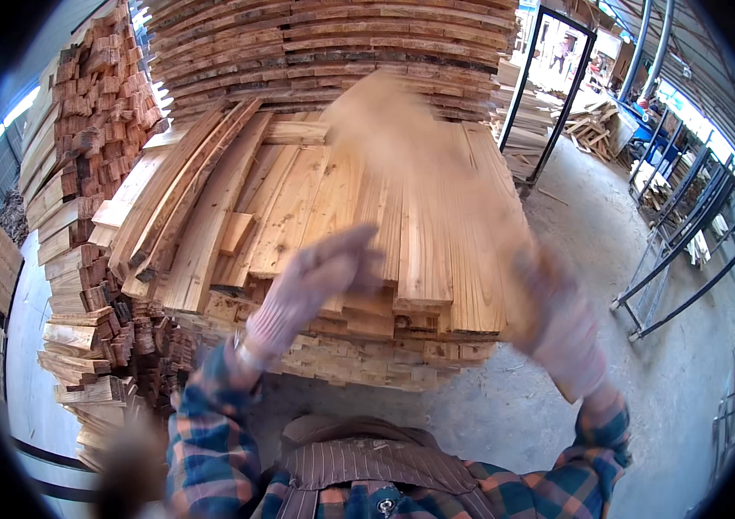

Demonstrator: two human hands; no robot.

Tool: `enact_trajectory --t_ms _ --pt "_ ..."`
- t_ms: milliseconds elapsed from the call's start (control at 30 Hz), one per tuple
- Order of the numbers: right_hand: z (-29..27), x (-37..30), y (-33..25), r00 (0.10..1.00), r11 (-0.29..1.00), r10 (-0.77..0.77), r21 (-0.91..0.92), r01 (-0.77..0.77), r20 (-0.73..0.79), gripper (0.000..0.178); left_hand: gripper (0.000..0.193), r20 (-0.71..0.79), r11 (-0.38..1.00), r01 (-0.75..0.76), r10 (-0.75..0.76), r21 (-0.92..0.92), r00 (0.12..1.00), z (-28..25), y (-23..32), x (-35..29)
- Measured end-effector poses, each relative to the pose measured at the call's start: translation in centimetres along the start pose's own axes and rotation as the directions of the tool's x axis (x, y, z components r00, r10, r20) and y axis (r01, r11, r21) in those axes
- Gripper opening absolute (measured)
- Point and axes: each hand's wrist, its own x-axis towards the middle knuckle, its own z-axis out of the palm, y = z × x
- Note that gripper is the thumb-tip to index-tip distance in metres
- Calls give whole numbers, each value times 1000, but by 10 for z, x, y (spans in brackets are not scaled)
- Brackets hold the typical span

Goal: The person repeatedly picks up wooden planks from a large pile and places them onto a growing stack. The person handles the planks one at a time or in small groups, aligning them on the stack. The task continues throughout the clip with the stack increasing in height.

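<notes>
A pale wooden board [445,173], smeared by motion, slants up from my right hand [562,324] over the top of a stack of boards [294,208]. My right hand, in a light knit glove, is closed around the board's near end. My left hand [324,272], gloved the same way, is held above the front edge of the stack. Its fingers are stretched out with nothing in them, though slightly blurred. Below that hand, the cut ends of boards [367,359] form the stack's front. A short wood piece [237,232] lies on top, left of centre.
Several long, narrow boards [198,186] lie at the stack's left side. Behind rises a tall layered lumber pile [333,52]. More piled wood [95,130] lines the left. Black metal frames [679,233] stand on the concrete floor [592,233] at right. Distant people [562,52] show at upper right.
</notes>
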Motion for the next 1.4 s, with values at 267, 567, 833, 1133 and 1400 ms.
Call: enact_trajectory --t_ms 267,567,833,1133,1400 --pt "56 17 -57 909 913 -406 -80 399 -92 42 41 -516 913 61 -281 -403 809 -16 -86 -98" --pt "31 34 -15 946 936 -255 294 191 198 71 41 -488 971 190 -97 146 868 -3 -30 -112" --pt "76 53 155 837 54 470 937 -346 281 70 34 -108 294 -136 680 946 725 -49 -20 -23" --pt "194 60 183 794 -128 452 910 -394 408 65 44 130 -244 -12 470 970 873 -43 -17 -2" --pt "139 130 161 857 -191 190 875 -445 478 73 42 13 -265 105 406 958 914 -50 -14 -16"
